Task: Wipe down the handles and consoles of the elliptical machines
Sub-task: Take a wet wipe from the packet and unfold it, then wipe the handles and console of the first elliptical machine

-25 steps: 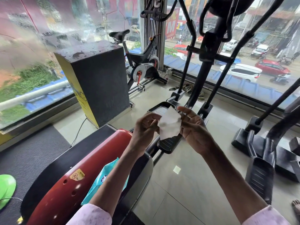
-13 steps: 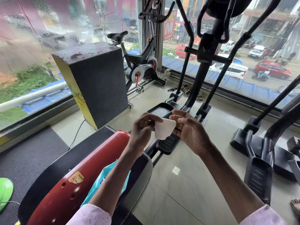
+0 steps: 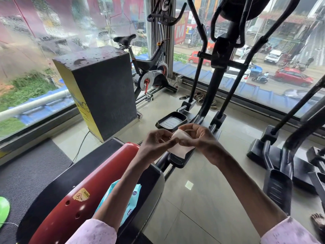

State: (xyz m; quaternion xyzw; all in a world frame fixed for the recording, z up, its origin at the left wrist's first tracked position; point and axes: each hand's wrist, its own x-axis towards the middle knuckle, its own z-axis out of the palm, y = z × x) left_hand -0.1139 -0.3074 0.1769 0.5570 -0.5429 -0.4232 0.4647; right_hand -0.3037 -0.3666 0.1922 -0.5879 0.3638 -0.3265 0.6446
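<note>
A white wipe (image 3: 181,145) is held between both hands at mid-frame, folded small. My left hand (image 3: 156,143) pinches its left side and my right hand (image 3: 198,138) pinches its right side, fingertips nearly meeting. Ahead stands a black elliptical machine (image 3: 219,71) with long swinging handle bars (image 3: 198,37) and a dark console (image 3: 241,6) at the top edge. Its foot pedals (image 3: 171,120) lie just beyond my hands. A teal pack of wipes (image 3: 123,198) rests on the red and grey flywheel housing (image 3: 73,196) under my left forearm.
A black and yellow box (image 3: 103,88) stands to the left by the window. A spin bike (image 3: 151,74) sits behind it. A second elliptical (image 3: 284,155) stands at the right. Tiled floor (image 3: 202,199) lies between the machines. A green object (image 3: 3,210) sits at the left edge.
The wipe was open and hanging wider between my hands; now it is folded smaller and my fingertips have come together over it. The view shifted slightly.
</note>
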